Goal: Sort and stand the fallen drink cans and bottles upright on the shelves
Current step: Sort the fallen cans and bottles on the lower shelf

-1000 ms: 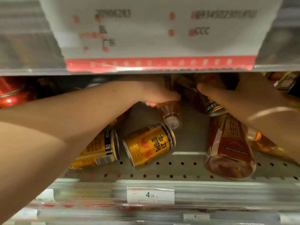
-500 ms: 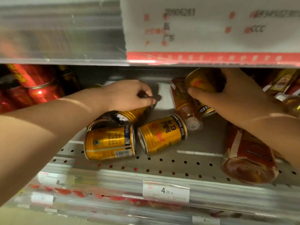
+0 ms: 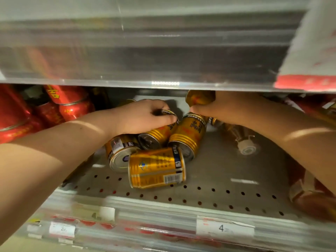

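Observation:
Several gold Red Bull cans lie fallen in a heap on the perforated grey shelf (image 3: 214, 179). My left hand (image 3: 143, 115) reaches in and grips the far end of one fallen gold can (image 3: 160, 132). My right hand (image 3: 223, 106) holds another gold can (image 3: 199, 98) lifted at the back, just under the shelf above. Below it a gold can (image 3: 190, 133) leans on the pile. The nearest can (image 3: 156, 167) lies sideways with its barcode showing. A fallen clear bottle with a white cap (image 3: 243, 140) lies to the right, partly under my right arm.
Red cans (image 3: 71, 104) are stacked at the back left. A fallen bottle with a red label (image 3: 312, 195) lies at the right edge. The upper shelf's clear front rail (image 3: 163, 57) hangs low overhead. Price tags (image 3: 224, 229) sit along the front rail.
The view has swung left and nearer. My left hand has closed over a fallen gold can in the pile. My right hand has lifted its gold can higher toward the back.

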Demonstrator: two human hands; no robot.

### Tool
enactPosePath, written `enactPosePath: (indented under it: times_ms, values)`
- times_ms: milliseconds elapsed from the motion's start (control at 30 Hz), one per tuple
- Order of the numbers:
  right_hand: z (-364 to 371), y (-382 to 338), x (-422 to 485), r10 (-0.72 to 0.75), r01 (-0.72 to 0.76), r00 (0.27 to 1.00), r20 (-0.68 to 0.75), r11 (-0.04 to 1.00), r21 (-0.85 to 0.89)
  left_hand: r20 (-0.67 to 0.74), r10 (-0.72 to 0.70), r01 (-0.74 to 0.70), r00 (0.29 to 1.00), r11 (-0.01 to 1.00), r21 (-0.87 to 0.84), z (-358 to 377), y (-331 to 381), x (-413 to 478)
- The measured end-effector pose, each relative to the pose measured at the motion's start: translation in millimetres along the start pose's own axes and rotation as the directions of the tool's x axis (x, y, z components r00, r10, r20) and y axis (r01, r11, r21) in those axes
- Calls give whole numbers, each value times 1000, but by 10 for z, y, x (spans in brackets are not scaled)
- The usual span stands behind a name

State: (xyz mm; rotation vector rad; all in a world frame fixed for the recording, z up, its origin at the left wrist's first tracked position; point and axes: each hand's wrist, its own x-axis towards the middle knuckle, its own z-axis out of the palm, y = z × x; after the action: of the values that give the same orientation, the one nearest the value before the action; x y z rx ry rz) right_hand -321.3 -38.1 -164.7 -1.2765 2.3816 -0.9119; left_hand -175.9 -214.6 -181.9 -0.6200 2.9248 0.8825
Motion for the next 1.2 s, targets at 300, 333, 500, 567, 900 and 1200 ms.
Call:
enactPosePath:
  times_ms: [300,333,500,567,900,1200]
  values:
    - [99,206,174,-84,80,996,-20,986,-149,23,71,-71,997,997,28,-15,-16,-72]
    - [112,222,169,-90,84,996,-31,985,-150,14,67,-68,998,996,49,-23,-20,-83]
    - [165,294,126,-83,82,997,2,979,-185,-56,64,-59,996,994,92,-12,-46,-174]
    - [185,311,94,-83,89,996,36,978,-191,-86,57,-48,995,993,107,10,-27,-196]
    - [333,238,48,-88,82,996,-13,968,-237,-39,222,-199,974,928,316,98,1,-477]
    - [409,204,-116,-133,103,979,-157,977,-186,-133,304,-262,943,929,260,86,-44,-510]
